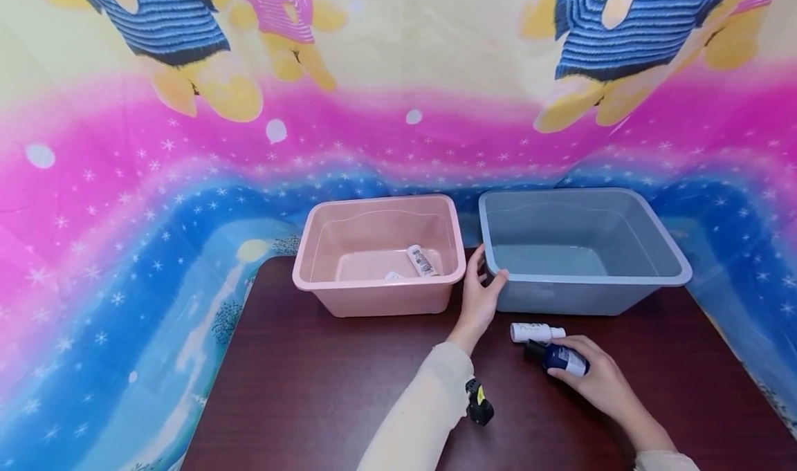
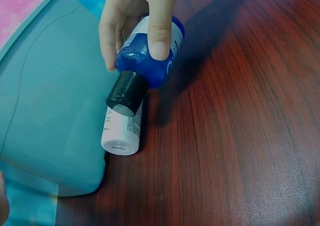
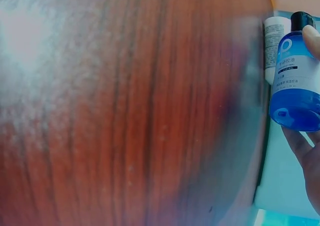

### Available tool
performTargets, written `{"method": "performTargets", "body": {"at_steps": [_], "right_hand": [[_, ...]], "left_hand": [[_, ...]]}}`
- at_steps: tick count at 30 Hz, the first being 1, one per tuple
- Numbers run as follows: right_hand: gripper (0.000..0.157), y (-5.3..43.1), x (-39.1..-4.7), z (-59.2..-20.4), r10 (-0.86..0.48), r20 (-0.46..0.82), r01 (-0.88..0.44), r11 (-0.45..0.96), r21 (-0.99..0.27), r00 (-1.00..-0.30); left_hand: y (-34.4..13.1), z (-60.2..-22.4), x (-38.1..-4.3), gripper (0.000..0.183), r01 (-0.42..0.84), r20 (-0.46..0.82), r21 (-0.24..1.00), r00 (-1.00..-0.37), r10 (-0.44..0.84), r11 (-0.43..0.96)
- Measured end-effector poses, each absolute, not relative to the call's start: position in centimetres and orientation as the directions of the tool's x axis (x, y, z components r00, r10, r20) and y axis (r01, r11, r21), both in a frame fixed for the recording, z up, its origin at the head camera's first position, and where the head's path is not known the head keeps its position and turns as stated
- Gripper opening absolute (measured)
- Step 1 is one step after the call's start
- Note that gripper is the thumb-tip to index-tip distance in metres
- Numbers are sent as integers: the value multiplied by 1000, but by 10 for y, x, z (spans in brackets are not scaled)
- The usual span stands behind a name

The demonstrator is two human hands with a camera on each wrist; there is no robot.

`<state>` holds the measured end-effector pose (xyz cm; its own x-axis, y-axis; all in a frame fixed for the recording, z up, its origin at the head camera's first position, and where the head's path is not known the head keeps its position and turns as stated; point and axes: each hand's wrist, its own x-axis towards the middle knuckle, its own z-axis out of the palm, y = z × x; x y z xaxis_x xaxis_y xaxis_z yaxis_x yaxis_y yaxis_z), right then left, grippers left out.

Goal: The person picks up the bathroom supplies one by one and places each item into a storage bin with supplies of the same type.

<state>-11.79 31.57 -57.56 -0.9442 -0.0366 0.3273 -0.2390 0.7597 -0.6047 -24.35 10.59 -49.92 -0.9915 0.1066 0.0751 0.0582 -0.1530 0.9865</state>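
Note:
My right hand [image 1: 598, 374] holds a blue bottle [image 1: 565, 359] with a black cap and a white label. It is tilted, cap toward the left, above the table. A white bottle [image 2: 120, 131] lies on its side just behind it, partly covered by the blue bottle in the left wrist view. My left hand [image 1: 479, 301] grips the front left corner of the blue-grey bin [image 1: 579, 298], thumb at the rim and fingers along its left side. In the right wrist view the blue bottle [image 3: 295, 98] shows its base and label, with fingers around it.
A pink bin [image 1: 386, 301] stands left of the blue-grey one; a white bottle [image 1: 422, 260] and another whitish item [image 1: 394, 275] lie inside. Both bins sit at the back of the dark wooden table [image 1: 299, 388], against a patterned cloth [image 1: 398, 139].

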Motion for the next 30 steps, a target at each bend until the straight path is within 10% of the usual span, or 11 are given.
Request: {"method": "performTargets", "body": {"at_steps": [30], "right_hand": [[60,320,-109,-544,-55,496,-349,778,-523,-867]], "left_hand": [[106,-499,-243,61,93,109,983,-990,94,-155]]}}
